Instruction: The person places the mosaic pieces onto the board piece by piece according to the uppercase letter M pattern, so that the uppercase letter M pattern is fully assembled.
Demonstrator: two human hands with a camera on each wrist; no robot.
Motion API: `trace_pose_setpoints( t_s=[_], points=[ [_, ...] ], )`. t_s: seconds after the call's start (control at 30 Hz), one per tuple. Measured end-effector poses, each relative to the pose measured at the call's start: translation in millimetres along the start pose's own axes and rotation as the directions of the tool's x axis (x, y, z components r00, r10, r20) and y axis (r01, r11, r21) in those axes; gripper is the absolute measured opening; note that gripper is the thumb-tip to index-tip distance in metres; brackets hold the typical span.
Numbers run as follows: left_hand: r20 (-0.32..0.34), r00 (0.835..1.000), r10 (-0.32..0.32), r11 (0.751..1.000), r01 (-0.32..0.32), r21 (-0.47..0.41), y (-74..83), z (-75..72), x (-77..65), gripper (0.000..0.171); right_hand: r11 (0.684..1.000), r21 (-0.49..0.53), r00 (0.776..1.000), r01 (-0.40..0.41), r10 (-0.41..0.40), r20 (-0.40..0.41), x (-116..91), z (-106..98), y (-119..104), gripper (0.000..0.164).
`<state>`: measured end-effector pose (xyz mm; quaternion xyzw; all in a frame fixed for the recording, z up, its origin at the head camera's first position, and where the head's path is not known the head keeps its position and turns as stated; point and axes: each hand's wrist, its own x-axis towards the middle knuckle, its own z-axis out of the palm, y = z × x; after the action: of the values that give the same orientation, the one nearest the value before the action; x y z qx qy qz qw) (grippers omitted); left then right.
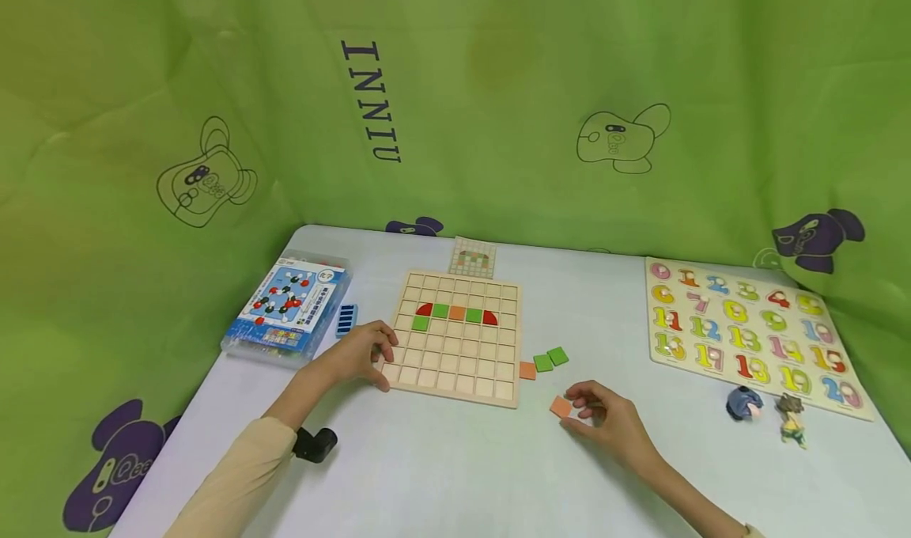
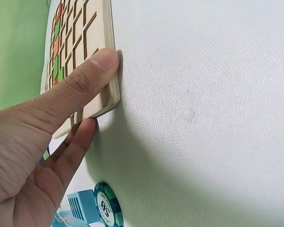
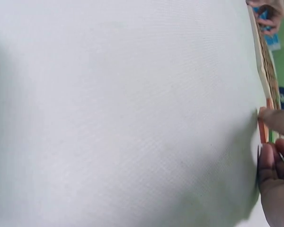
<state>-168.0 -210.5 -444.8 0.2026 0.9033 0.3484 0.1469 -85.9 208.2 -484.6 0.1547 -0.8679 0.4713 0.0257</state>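
A wooden grid board (image 1: 455, 356) lies on the table. Its upper row carries two red quarter-round tiles (image 1: 490, 317) at the ends, two green squares and an orange square between them, with another green square (image 1: 421, 323) below on the left. My left hand (image 1: 366, 354) holds the board's near left corner, the thumb on top of its frame and fingers against its side in the left wrist view. To the right of the board, my right hand (image 1: 606, 419) pinches an orange square tile (image 1: 560, 407) between thumb and fingertips, low over the table.
By the board's right edge lie an orange tile (image 1: 527, 370) and two green tiles (image 1: 544, 362). A printed pattern card (image 1: 473, 258) is behind the board. A boxed molecule set (image 1: 288, 308) and a blue ridged piece (image 1: 346, 320) stand left; a number puzzle (image 1: 754, 332) and two figurines (image 1: 791, 419) lie right.
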Motion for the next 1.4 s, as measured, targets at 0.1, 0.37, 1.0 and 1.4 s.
trace_pose_setpoints(
  t_s=[0.1,0.37,1.0,1.4],
  points=[
    [0.003,1.000,-0.008,1.000,0.008,-0.015,0.8,1.0,-0.2,0.033,0.999,-0.029,0.999,0.037,-0.038,-0.014,0.3,0.2,-0.1,0.033],
    [0.001,1.000,0.008,1.000,-0.008,-0.020,-1.0,4.0,-2.2,0.034,0.998,0.034,0.999,-0.052,0.052,-0.001,4.3,-8.5,-2.0,0.030],
    [-0.033,0.986,0.166,0.985,-0.167,-0.049,-22.5,1.3,-16.5,0.030,0.951,0.308,1.000,0.022,-0.019,-0.014,32.7,1.8,-14.4,0.029],
    [-0.020,0.993,0.120,0.981,-0.122,-0.148,-19.8,2.2,-14.4,0.030,0.908,0.408,0.995,-0.095,0.082,0.050,55.8,26.2,-29.0,0.028]
  ],
)
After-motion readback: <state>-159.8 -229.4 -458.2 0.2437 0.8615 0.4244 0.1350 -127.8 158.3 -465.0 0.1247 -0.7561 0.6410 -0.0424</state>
